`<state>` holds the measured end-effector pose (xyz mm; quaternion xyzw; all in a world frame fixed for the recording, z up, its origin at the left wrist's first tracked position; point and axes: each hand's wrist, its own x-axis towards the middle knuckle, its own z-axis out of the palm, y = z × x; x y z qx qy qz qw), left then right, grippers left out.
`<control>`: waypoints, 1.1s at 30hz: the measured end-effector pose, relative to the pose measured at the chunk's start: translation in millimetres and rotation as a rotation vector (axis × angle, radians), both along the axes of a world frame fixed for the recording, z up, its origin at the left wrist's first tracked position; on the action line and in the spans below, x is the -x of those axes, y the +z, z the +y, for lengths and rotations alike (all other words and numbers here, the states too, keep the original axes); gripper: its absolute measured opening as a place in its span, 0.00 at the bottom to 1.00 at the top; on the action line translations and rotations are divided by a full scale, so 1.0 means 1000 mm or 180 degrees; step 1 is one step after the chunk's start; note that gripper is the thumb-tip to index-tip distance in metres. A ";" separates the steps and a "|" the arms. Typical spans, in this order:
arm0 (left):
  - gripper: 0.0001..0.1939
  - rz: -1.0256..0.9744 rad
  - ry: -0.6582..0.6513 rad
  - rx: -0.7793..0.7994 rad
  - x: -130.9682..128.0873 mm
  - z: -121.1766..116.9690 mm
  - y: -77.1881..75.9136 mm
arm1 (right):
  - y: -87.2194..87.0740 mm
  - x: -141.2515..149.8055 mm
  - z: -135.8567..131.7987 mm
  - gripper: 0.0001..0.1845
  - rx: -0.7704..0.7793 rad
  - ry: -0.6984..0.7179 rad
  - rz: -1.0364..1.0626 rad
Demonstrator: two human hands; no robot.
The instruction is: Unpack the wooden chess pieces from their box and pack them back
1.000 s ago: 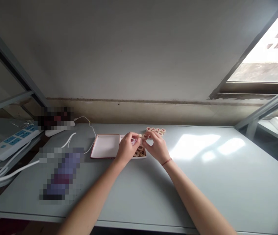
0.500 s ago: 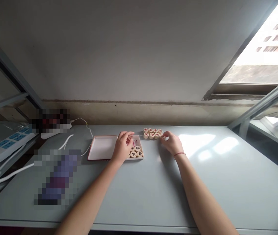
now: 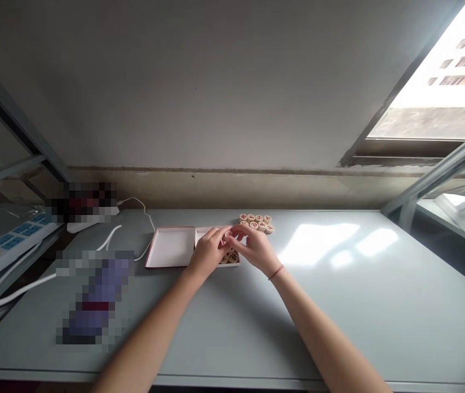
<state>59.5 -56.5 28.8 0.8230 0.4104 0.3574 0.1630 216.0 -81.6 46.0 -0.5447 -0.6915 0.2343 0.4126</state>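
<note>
Nearest is the bare front part of a gray-blue desk point(image 3: 224, 338), with a blurred-out purple object point(image 3: 103, 292) lying at the left. Farther in, near the middle of the desk, two bare hands come together, their fingertips meeting. Between them is a small round game piece point(image 3: 228, 235) with a red character on it. The left hand point(image 3: 206, 254) curls its fingers and thumb around the piece. The right hand point(image 3: 259, 250), with a thin red cord point(image 3: 276, 272) at its wrist, brings thumb and forefinger to the other side — whether it grips the piece too, I cannot tell.

Directly below the hands is a shallow white tray point(image 3: 230, 266), partly hidden by them; black-lettered discs point(image 3: 233, 256) show at its near right corner. An open lid point(image 3: 172, 246), white inside with red edges, lies just left of the tray. Just beyond the right hand, two rows of red-lettered discs point(image 3: 262, 225) stand close together — the hand partly covers the front row's left end. At the back rises a plain gray wall point(image 3: 195, 109), with a bright window point(image 3: 433, 98) on the right.
</note>
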 end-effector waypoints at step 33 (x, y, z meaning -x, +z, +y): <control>0.11 0.0370 0.0095 0.0050 0.001 -0.002 0.004 | -0.054 -0.096 0.033 0.08 0.0281 -0.1681 -0.1090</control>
